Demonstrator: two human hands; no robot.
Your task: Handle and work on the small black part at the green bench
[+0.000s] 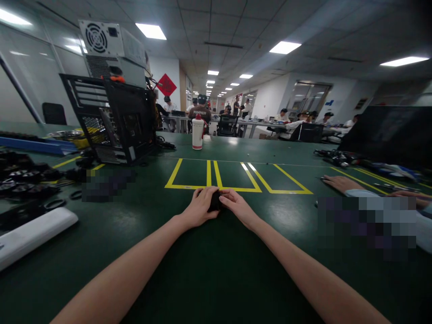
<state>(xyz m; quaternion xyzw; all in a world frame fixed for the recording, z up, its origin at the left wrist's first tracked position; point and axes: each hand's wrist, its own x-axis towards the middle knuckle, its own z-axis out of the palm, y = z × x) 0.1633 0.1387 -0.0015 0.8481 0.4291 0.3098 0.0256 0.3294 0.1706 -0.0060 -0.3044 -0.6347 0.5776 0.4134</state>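
Just in front of the yellow tape marks, a small black part (215, 203) sits low over the green table (216, 270). My left hand (199, 209) is wrapped round it from the left, thumb towards me. From the other side my right hand (238, 208) closes on it, with fingertips bent against its right edge. Most of the part is covered by my fingers, so its kind cannot be made out. The nearest tape frame (236, 189) lies right beyond my fingertips.
An open black computer case (130, 123) stands at left, with a power supply unit (111, 42) above it. A white bottle (197, 134) stands ahead. A long white object (37, 234) and black parts lie left. At right are a co-worker's hand (340, 183) and cables (332, 157).
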